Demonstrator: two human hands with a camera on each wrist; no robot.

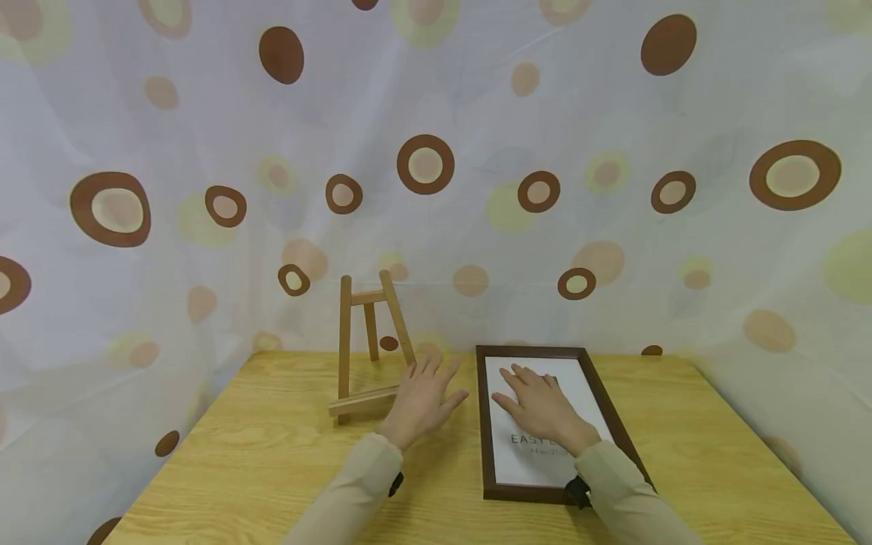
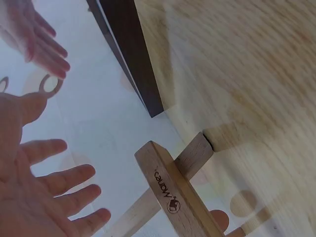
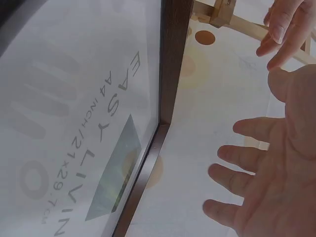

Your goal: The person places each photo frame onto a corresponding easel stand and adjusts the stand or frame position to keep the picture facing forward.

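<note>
A small wooden easel (image 1: 344, 341) stands upright at the left of the table, its front ledge (image 2: 170, 192) bearing a printed mark in the left wrist view. My left hand (image 1: 421, 401), fingers spread and palm down, overlaps the right end of that ledge in the head view and holds nothing. A dark brown picture frame (image 1: 485, 424) lies flat to the right, with a white printed sheet (image 3: 74, 123) behind its shiny front. Above the sheet hovers my right hand (image 1: 541, 405), fingers spread, with its reflection visible in the right wrist view.
The light wood table (image 1: 272, 454) carries the easel and the frame, which lie apart with bare wood between them. Behind the table hangs a white curtain (image 1: 477, 98) with brown and pastel circles. Dark bands (image 1: 579, 490) sit on both wrists.
</note>
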